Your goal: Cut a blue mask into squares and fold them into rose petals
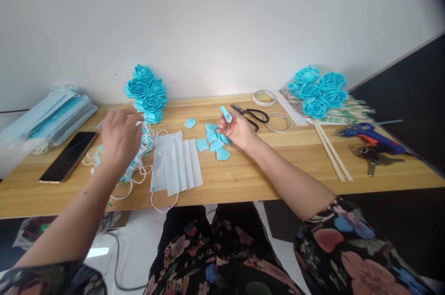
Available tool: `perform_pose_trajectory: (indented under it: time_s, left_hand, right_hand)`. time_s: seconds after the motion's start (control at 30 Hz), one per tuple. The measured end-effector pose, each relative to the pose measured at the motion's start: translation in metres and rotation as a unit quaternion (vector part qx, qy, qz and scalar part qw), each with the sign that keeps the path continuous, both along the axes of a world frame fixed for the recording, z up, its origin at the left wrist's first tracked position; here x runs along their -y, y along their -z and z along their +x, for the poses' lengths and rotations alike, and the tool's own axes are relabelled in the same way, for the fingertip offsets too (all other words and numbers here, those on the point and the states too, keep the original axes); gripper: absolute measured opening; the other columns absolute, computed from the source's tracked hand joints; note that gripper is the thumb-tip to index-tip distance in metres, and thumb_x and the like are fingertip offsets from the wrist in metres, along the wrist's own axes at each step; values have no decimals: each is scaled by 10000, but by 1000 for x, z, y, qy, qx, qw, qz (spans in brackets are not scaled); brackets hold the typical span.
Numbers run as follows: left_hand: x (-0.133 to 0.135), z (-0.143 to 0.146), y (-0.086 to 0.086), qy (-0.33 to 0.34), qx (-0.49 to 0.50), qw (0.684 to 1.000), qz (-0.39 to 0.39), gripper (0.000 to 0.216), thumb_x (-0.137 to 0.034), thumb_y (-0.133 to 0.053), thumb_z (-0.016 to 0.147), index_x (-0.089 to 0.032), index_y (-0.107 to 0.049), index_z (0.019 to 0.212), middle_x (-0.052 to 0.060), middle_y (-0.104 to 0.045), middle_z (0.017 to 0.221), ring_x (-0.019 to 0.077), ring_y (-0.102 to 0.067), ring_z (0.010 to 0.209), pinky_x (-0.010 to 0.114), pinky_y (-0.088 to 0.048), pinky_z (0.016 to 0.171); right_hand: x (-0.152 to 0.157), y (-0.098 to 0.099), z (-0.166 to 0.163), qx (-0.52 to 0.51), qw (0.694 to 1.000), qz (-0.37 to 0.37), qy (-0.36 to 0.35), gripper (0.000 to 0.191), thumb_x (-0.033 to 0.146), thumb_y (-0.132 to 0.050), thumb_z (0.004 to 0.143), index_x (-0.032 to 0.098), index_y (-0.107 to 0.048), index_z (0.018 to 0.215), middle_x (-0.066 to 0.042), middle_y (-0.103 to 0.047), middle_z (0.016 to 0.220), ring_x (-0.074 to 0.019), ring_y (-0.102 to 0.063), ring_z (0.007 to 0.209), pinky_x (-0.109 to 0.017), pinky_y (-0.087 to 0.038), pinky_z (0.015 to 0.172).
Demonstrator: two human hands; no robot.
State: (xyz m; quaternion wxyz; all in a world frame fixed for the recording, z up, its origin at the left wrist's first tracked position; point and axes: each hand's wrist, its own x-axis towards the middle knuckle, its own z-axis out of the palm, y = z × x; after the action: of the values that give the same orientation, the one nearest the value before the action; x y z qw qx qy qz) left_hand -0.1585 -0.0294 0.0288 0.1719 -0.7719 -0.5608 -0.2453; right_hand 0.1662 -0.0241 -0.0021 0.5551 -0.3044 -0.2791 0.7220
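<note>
My right hand [237, 130] is closed on a small rolled blue petal [225, 114], held upright between thumb and fingers. Just left of and below that hand lie several cut blue petals [211, 136], with a single petal [190, 123] a little apart from them. My left hand [120, 135] hovers over a heap of mask scraps and white ear loops [141, 156]. It is blurred, its back faces me, and its fingertips are hard to make out. Pleated face masks [177, 163] lie overlapping between the two hands, near the table's front edge.
Blue roses stand in a left bunch [146, 93] and a right bunch [318, 91]. Black scissors [250, 115] and tape rolls [264, 98] lie behind my right hand. Sticks [332, 151], a glue gun [375, 139] and keys [371, 158] are rightward; a phone [69, 157] and stacked masks [52, 116] leftward.
</note>
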Motion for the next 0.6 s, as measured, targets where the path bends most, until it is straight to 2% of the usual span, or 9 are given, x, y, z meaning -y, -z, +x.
perform_pose_trajectory:
  time_s: [0.07, 0.13, 0.3, 0.4, 0.6]
  left_hand:
    - [-11, 24, 4, 42, 13, 999, -26, 271, -289, -441, 923, -242, -670, 1061, 70, -662, 1194, 317, -571, 1116, 482, -427, 958]
    - [-25, 45, 11, 57, 49, 995, -65, 303, -266, -439, 905, -214, -680, 1080, 89, -704, 1113, 296, -599, 1065, 430, -428, 940]
    - [-58, 82, 30, 47, 68, 979, -188, 336, -340, -441, 905, -181, -738, 888, 97, -737, 912, 251, -637, 862, 317, -405, 740]
    - [-74, 94, 37, 35, 79, 965, -247, 345, -333, -448, 887, -167, -750, 876, 82, -737, 861, 222, -621, 783, 297, -359, 662]
    - [-92, 101, 42, 26, 94, 944, -316, 294, -401, -557, 817, -189, -757, 854, 68, -739, 853, 219, -617, 767, 277, -348, 627]
  right_hand:
    - [0, 0, 1, 11, 1000, 5, -4, 248, 249, -565, 889, 185, -545, 651, 19, -529, 574, -113, -513, 546, -222, -512, 514]
    - [0, 1, 2, 22, 1000, 9, -11, 248, 263, -591, 881, 185, -545, 650, 18, -531, 574, -115, -517, 551, -225, -516, 524]
    - [1, 2, 1, 25, 999, 30, -24, 255, 257, -623, 848, 177, -552, 616, 13, -532, 561, -112, -513, 548, -228, -517, 525]
    - [1, 3, 1, 25, 999, 41, -26, 260, 269, -645, 832, 174, -557, 607, 13, -534, 554, -113, -516, 551, -228, -517, 526]
    - [-1, 5, 4, 22, 999, 36, -17, 246, 289, -671, 820, 181, -555, 633, 20, -529, 571, -119, -529, 567, -239, -527, 537]
